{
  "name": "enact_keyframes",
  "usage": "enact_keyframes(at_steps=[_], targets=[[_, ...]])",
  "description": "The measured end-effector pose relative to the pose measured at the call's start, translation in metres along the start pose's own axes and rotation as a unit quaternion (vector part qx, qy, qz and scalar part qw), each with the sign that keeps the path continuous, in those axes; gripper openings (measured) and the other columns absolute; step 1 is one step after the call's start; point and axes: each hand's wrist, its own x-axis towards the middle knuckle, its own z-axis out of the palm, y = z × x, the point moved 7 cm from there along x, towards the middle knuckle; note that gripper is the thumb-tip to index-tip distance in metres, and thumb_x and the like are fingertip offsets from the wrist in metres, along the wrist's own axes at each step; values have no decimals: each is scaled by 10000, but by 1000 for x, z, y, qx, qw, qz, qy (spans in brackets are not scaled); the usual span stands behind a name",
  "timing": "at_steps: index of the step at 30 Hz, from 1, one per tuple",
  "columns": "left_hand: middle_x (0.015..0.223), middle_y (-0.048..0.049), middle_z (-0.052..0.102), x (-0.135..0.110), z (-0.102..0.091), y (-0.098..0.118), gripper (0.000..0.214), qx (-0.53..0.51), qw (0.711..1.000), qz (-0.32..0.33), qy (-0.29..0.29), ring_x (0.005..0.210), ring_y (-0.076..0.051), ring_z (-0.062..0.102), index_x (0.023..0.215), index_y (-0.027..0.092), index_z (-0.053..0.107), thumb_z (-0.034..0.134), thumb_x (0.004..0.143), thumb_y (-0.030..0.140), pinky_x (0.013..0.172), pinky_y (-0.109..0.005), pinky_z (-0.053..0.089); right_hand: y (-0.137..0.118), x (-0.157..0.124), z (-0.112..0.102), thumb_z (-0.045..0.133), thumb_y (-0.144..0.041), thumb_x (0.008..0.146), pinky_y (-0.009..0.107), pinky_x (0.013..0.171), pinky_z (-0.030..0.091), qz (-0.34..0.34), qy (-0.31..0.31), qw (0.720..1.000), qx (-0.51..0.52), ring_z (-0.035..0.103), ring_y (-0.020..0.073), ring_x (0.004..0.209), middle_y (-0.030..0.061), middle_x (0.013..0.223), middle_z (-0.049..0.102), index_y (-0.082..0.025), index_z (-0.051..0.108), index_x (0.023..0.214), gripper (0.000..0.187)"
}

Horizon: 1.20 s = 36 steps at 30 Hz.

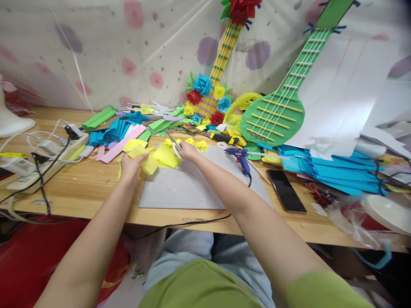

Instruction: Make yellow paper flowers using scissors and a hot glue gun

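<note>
My left hand (132, 166) is closed on a piece of yellow crepe paper (148, 164) at the left edge of the grey cutting mat (186, 192). In my right hand (189, 152) is a pair of scissors (176, 148) with pale handles, the blades pointing away to the upper left. Another yellow paper piece (167, 156) lies between my hands on the mat. Just behind the right hand are several crumpled yellow paper bits (201, 145). Whether the scissor blades touch any paper I cannot tell.
A blue glue gun (240, 158) lies right of my hand, near a black phone (285, 190). Two paper lutes, one green (272, 119) and one yellow with flowers (221, 64), lean behind. Colored paper strips (122, 128) and a power strip (58, 164) lie left. Blue paper (340, 171) lies right.
</note>
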Motion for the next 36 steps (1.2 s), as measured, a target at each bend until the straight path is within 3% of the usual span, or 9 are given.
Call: enact_keyframes(at_steps=[4,9,15,21,26,30,32,33,36], targets=[[914,-85,687,5,-12,-2,478,7,1000,2,0,767,-209,642,863,143,649,792,423,266,678,-318,523,-9,11,10,574,-338,742,281,701,430,-13,-1,999,-48,590,234,931,82,1024,633,-193,535,989,289],[901,-70,685,-4,-1,1,460,-22,999,-18,-33,776,-202,640,843,153,651,801,425,271,696,-310,523,-8,8,0,544,-360,768,302,723,430,-14,36,997,-67,593,241,938,87,1033,635,-205,513,1071,342],[910,-58,679,-22,30,9,476,-105,983,-57,-137,803,-198,642,866,147,638,794,425,236,709,-311,524,34,-27,-31,514,-520,780,274,676,395,-8,77,995,-65,586,222,879,90,1011,641,-195,533,1048,422],[839,-45,673,-39,71,4,493,-92,971,-63,-212,747,-187,634,837,137,634,816,396,265,677,-299,512,102,-85,-58,546,-362,769,262,660,366,-24,28,982,-185,581,217,870,110,963,652,-168,610,895,239],[795,-36,663,-64,120,0,491,-81,954,-69,-279,705,-182,622,833,141,636,819,408,303,669,-305,497,129,-110,-68,640,-315,693,272,664,388,10,-25,985,-168,599,224,843,114,975,654,-167,617,898,255],[837,-50,669,-83,146,-3,500,-85,940,-81,-320,758,-201,624,841,147,634,819,406,309,706,-320,486,118,-113,-72,714,-227,625,304,790,428,26,4,997,-74,585,237,939,130,1014,630,-147,596,936,342],[871,-56,669,-91,154,-4,516,-73,930,-74,-353,785,-204,623,873,144,629,815,422,313,727,-322,480,107,-113,-69,696,-266,663,318,844,443,20,34,994,98,584,201,957,121,1062,610,-153,548,1040,420],[884,-58,668,-94,157,-3,530,-64,924,-67,-371,797,-205,622,894,141,624,812,430,317,735,-324,477,101,-113,-62,681,-314,686,312,853,455,13,25,976,217,584,177,965,107,1088,598,-171,517,1086,455],[880,-49,663,-99,161,-2,569,-27,915,-44,-400,811,-209,619,922,136,599,809,431,330,734,-327,476,81,-111,-34,685,-395,673,319,835,487,-2,-49,875,481,600,152,924,60,1009,613,-200,488,1093,503]])
